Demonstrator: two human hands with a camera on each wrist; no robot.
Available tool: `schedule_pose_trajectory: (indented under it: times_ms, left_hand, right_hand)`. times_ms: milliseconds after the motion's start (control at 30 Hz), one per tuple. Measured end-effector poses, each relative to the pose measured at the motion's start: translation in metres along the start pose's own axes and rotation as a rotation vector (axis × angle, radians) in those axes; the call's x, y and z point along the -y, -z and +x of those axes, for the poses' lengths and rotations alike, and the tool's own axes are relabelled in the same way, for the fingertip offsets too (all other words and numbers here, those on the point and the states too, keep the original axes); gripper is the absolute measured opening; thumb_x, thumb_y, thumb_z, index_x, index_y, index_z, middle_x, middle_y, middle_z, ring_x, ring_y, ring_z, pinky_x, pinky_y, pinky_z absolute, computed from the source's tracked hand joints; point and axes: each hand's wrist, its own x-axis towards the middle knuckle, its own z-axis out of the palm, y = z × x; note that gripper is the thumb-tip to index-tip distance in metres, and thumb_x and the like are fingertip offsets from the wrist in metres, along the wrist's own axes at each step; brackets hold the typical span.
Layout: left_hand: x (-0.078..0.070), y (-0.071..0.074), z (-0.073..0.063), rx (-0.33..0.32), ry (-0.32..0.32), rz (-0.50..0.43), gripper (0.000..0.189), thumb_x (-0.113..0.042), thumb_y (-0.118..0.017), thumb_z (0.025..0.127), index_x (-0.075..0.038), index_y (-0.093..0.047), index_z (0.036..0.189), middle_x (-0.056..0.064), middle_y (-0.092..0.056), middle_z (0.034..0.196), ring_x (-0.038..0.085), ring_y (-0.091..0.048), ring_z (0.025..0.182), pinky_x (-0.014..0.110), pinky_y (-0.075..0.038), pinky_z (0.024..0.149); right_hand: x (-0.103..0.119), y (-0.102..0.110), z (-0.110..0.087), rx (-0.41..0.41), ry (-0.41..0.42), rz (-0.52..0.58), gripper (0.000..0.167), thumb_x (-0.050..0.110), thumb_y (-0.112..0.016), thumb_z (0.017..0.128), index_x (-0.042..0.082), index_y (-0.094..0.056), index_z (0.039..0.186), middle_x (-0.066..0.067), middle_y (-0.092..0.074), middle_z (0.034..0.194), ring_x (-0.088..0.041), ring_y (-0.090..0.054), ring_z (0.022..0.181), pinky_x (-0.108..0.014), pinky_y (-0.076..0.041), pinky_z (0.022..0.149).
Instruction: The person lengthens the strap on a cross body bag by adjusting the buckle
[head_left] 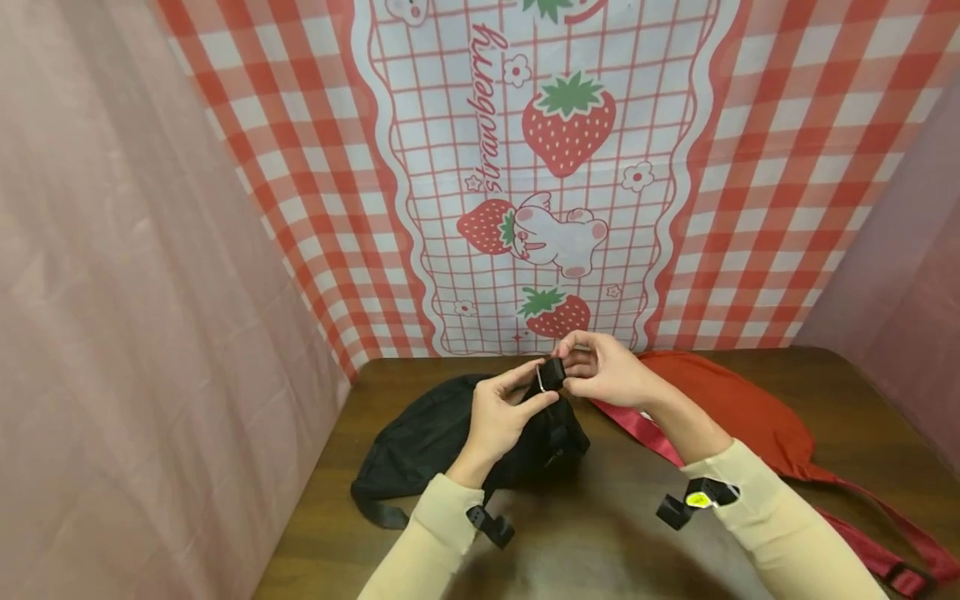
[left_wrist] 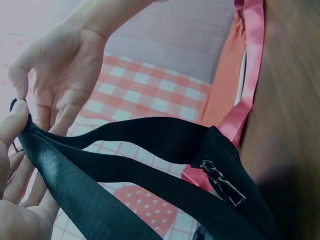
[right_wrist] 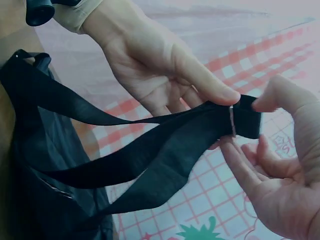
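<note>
A black bag (head_left: 427, 425) lies on the table, its black strap (right_wrist: 165, 170) raised in several lengths toward both hands. My left hand (head_left: 497, 417) pinches the strap at a thin metal slider (right_wrist: 232, 120), thumb on the near side. Beyond the slider the strap forms a short loop (head_left: 552, 374). At that loop's end my right hand (head_left: 611, 371) pinches the webbing between thumb and finger. The bag's zipper pull (left_wrist: 222, 182) hangs below the strap in the left wrist view.
On the right of the wooden table (head_left: 600, 533) lies a red-orange bag (head_left: 735, 408) with a pinkish-red strap (head_left: 862, 542) and a dark buckle (head_left: 906, 575). A strawberry-print cloth (head_left: 525, 167) hangs behind, and a pale curtain (head_left: 150, 292) stands at left.
</note>
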Motion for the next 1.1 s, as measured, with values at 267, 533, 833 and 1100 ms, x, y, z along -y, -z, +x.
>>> schedule_pose_trajectory:
  times_ms: [267, 533, 833, 1100]
  left_hand:
    - [-0.003, 0.0, 0.0, -0.011, 0.019, -0.004, 0.045, -0.005, -0.085, 0.09, -0.003, -0.074, 0.133, 0.021, -0.077, 0.126, 0.03, -0.073, 0.122, 0.03, -0.059, 0.104]
    - [-0.003, 0.0, -0.001, -0.019, 0.058, 0.007, 0.046, -0.006, -0.085, 0.091, -0.003, -0.073, 0.135, 0.019, -0.076, 0.128, 0.029, -0.074, 0.121, 0.029, -0.061, 0.1]
    - [-0.002, -0.001, 0.0, -0.016, 0.072, -0.004, 0.045, -0.007, -0.085, 0.091, -0.004, -0.074, 0.134, 0.019, -0.077, 0.126, 0.03, -0.074, 0.121, 0.029, -0.06, 0.101]
    - [-0.001, -0.001, 0.002, -0.006, 0.06, 0.003, 0.047, -0.008, -0.085, 0.091, -0.002, -0.072, 0.136, 0.021, -0.077, 0.126, 0.032, -0.074, 0.121, 0.028, -0.061, 0.1]
  right_hand:
    - [-0.004, -0.001, 0.003, -0.067, 0.162, -0.181, 0.031, 0.009, -0.085, 0.091, 0.009, -0.072, 0.12, -0.009, -0.073, 0.11, -0.018, -0.069, 0.089, -0.028, -0.061, 0.079]
    - [-0.005, -0.004, 0.001, -0.136, 0.101, -0.047, 0.035, 0.007, -0.079, 0.097, 0.005, -0.069, 0.13, -0.02, -0.071, 0.123, -0.014, -0.073, 0.103, -0.025, -0.062, 0.089]
    - [-0.008, -0.01, 0.003, -0.212, 0.074, -0.002, 0.031, 0.013, -0.078, 0.099, 0.005, -0.073, 0.128, -0.005, -0.075, 0.112, -0.02, -0.072, 0.087, -0.029, -0.062, 0.07]
    - [-0.007, -0.015, 0.003, -0.22, 0.098, 0.071, 0.042, 0.008, -0.076, 0.099, 0.0, -0.065, 0.139, -0.016, -0.072, 0.123, -0.011, -0.072, 0.09, -0.026, -0.061, 0.074]
